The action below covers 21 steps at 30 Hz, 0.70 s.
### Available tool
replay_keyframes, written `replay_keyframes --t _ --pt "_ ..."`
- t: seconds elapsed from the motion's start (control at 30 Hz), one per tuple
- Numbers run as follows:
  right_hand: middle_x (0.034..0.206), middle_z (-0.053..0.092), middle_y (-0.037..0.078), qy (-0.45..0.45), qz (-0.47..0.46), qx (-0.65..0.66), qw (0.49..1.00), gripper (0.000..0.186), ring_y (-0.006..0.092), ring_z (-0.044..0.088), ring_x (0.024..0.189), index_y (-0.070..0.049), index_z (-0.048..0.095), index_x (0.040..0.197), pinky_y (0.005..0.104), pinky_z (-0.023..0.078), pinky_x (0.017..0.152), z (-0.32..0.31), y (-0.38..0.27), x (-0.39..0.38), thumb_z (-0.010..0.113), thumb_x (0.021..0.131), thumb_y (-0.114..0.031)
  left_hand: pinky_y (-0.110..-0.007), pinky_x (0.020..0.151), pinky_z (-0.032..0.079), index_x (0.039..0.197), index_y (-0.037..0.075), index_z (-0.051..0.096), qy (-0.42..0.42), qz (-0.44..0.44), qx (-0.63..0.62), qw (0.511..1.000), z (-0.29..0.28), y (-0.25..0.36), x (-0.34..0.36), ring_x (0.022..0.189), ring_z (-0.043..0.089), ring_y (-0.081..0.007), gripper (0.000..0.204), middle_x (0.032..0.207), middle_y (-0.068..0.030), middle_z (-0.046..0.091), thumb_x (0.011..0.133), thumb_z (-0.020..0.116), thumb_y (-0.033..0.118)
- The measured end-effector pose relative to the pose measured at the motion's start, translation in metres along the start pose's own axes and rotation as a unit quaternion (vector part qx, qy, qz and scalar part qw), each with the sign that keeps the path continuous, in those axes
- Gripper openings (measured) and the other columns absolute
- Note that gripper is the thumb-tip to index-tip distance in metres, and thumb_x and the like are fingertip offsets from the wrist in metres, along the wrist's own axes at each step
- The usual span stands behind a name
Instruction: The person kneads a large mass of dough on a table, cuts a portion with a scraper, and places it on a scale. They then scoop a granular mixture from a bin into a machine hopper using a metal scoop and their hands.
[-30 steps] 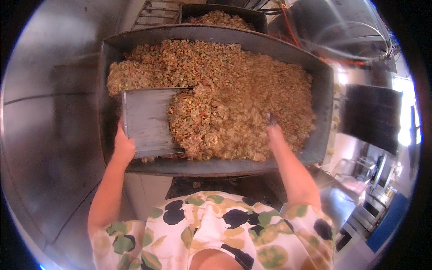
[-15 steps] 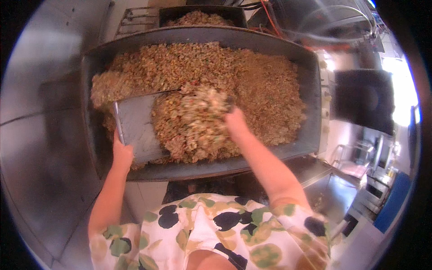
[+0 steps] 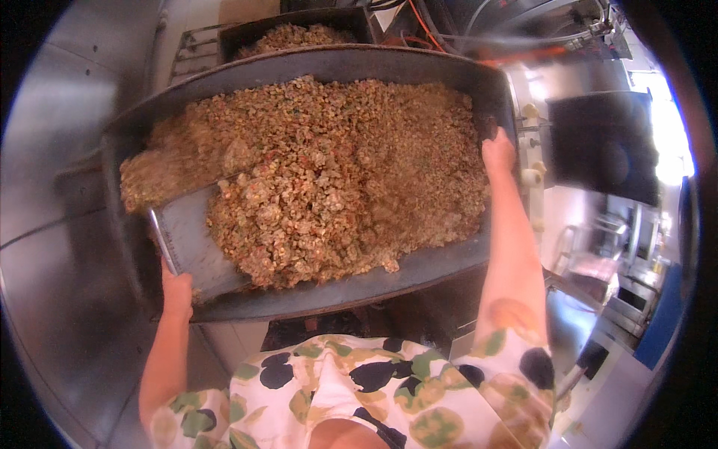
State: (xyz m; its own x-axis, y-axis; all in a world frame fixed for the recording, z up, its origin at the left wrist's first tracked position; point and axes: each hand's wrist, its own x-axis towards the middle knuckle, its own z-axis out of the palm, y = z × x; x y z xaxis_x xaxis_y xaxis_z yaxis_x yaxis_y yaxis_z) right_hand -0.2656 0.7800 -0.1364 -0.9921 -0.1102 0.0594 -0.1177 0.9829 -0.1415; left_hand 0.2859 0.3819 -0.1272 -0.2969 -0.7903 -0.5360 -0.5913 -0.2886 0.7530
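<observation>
A large grey metal trough (image 3: 374,288) holds a loose, lumpy tan mixture (image 3: 314,150) flecked with red and green. A flat metal tray (image 3: 191,224) lies in its left part, heaped with mixture on its inner end. My left hand (image 3: 176,288) grips the tray's left rim near the trough's front corner. My right hand (image 3: 498,153) is closed on a small dark tool (image 3: 490,127) at the far right of the mixture, by the trough's right wall; the tool's blade cannot be made out.
Behind stands a second dark bin (image 3: 228,37) of similar mixture, beside a metal rack (image 3: 191,56). A steel wall (image 3: 60,150) is at the left. At the right are machinery with hoses (image 3: 538,30), a black panel (image 3: 598,146) and a blue board (image 3: 658,307).
My right hand swept left into the mixture, then moved out to the far right. The heap by the tray has grown lumpier. The trough and tray appear lower and further left in view.
</observation>
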Motion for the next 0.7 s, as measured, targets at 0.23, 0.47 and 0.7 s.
replay_keyframes --t 0.23,0.47,0.7 --pt "0.109 0.066 0.023 -0.177 -0.01 0.0 0.984 0.041 0.0409 0.061 0.103 -0.006 0.063 0.118 0.0469 0.048 0.086 0.044 0.016 0.05 0.056 0.079 -0.017 -0.035 0.099 0.04 0.142 0.002 0.037 0.02 -0.029 0.027 0.999 0.006 0.001 -0.007 0.11 0.054 -0.026 0.071 0.124 -0.0132 0.055 0.071 0.045 -0.004" --pt "0.094 0.065 0.008 -0.232 0.136 0.287 0.919 0.031 0.0218 0.058 0.082 -0.001 0.063 0.108 0.0341 0.045 0.071 0.073 0.019 0.019 0.055 0.079 -0.003 -0.033 0.104 0.036 0.142 0.001 0.036 0.019 -0.019 0.002 1.0 0.014 0.0 -0.004 0.119 0.051 -0.0255 0.072 0.128 -0.0152 0.053 0.072 0.042 -0.008" --pt "0.139 0.049 0.018 -0.482 0.107 0.069 0.867 0.051 0.0322 0.049 0.122 -0.002 0.04 0.144 0.0415 0.043 0.096 0.07 -0.071 -0.024 0.046 0.095 -0.015 -0.034 0.104 0.037 0.14 0.002 0.037 0.015 -0.018 -0.001 1.0 0.008 -0.013 0.006 0.119 0.051 -0.0265 0.069 0.127 -0.0159 0.053 0.072 0.042 -0.009"
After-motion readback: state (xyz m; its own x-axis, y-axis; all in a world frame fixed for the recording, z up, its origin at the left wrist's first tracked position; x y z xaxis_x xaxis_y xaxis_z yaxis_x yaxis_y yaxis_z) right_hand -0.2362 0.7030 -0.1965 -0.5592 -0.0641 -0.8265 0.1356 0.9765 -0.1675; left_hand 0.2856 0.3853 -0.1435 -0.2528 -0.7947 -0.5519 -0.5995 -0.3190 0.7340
